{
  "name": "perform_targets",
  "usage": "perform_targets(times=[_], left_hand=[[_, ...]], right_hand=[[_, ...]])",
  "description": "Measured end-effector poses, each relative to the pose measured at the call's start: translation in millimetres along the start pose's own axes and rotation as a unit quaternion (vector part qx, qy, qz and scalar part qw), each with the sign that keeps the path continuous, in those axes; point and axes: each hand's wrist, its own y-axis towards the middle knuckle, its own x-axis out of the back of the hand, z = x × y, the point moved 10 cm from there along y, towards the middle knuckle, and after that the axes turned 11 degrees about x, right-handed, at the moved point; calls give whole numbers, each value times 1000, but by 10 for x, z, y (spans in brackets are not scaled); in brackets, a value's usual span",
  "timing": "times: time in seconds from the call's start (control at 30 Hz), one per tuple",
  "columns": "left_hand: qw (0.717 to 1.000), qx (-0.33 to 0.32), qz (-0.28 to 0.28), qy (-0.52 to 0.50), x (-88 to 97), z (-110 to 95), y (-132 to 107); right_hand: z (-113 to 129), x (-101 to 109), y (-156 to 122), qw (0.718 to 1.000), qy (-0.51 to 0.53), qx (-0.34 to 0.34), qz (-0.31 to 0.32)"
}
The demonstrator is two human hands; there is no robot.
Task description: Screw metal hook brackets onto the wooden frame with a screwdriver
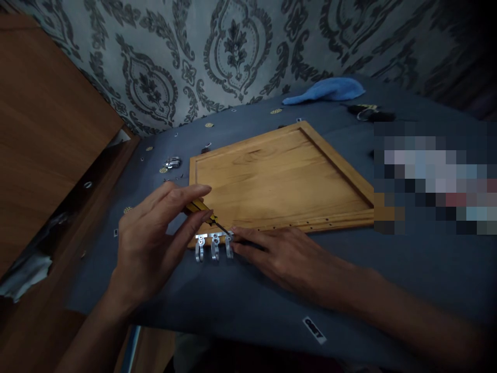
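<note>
A wooden board [279,176] with a raised rim lies on the blue cloth-covered table [388,280]. Three small metal hooks [214,245] hang along its near edge at the left corner. My left hand [155,243] is closed on a yellow and black screwdriver [202,210], its tip pointing at the rightmost hook. My right hand [272,254] lies low beside that hook, fingertips pressed against it and the board's edge. A row of small holes runs along the near rim to the right.
A blue rag [326,90] and a dark object [367,111] lie at the far edge by the patterned wall. Small metal parts [173,163] and screws are scattered at the left of the board. A wooden cabinet [46,134] stands on the left.
</note>
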Motion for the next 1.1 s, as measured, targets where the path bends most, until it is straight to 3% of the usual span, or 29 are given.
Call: perform_targets(times=[0.2,0.43,0.63,1.1], left_hand=[[998,15,17,-59,-18,37,-22],[994,51,-11,-92,142,83,-39],[996,46,24,-78,62,104,-55],[993,63,12,-102,48,131,-60]], right_hand=[[-10,-21,-3,1000,6,-5,8],[-17,-16,-13,999,31,-2,-16],[-10,2,11,1000,16,-2,-6],[-7,-12,21,1000,21,1,5]])
